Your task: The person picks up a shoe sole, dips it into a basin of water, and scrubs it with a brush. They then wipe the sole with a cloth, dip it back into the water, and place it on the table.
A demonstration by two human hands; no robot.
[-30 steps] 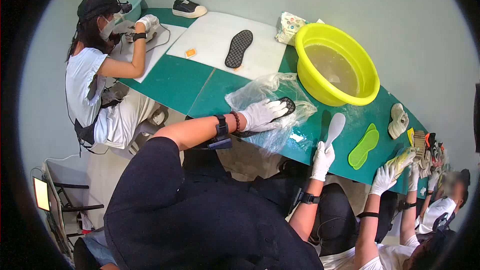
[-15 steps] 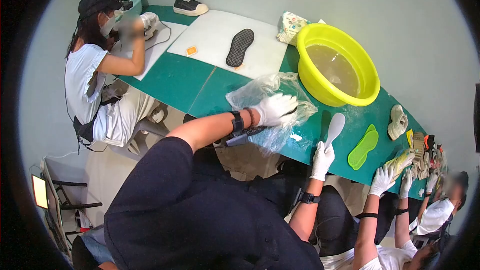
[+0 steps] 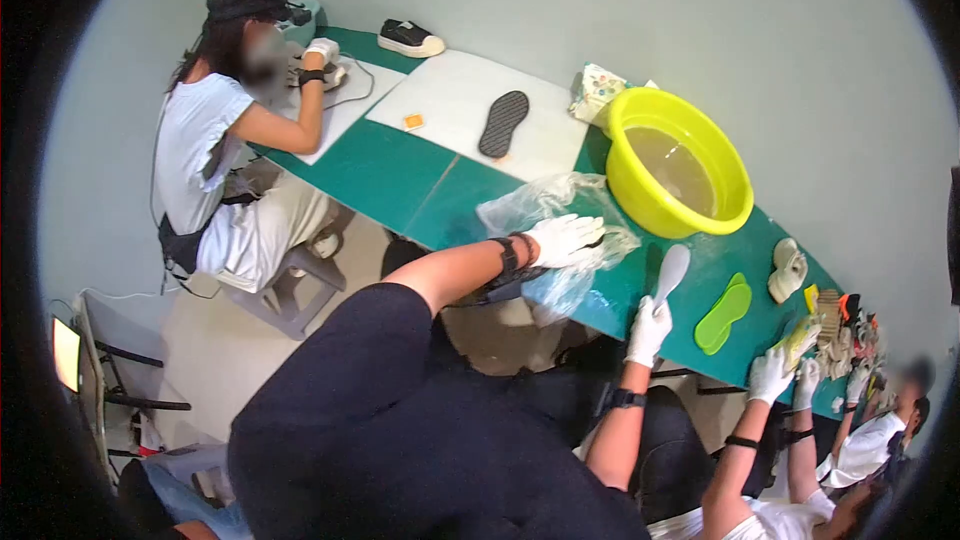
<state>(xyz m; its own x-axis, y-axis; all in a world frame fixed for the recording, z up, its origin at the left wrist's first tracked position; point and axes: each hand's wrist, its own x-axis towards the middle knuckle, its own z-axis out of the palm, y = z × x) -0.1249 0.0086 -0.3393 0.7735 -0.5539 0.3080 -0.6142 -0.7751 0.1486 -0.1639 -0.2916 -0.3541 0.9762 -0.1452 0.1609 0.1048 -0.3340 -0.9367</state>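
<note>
My left hand (image 3: 566, 240), in a white glove, lies flat with fingers stretched out over a crumpled clear plastic bag (image 3: 540, 198). A small dark edge shows by its fingertips, and a black textured thing (image 3: 503, 287) shows below the wrist; the hand and arm mostly hide what lies there. My right hand (image 3: 650, 328), also gloved, is closed round the narrow end of a pale grey insole (image 3: 672, 274), which points up and away over the green table (image 3: 375, 177). To its right lies a pair of bright green insoles (image 3: 723, 314).
A yellow basin (image 3: 735, 185) of murky water stands behind the bag, beside a wipes packet (image 3: 598, 92). A black sole (image 3: 503, 123) lies on a white board (image 3: 440, 85). A co-worker (image 3: 262, 90) sits at left; other people's gloved hands (image 3: 772, 376) work close at right.
The view has shifted, so the table sits lower and tilts differently. My left hand has flattened, its fingers straighter on the bag. My right hand still holds the pale insole.
</note>
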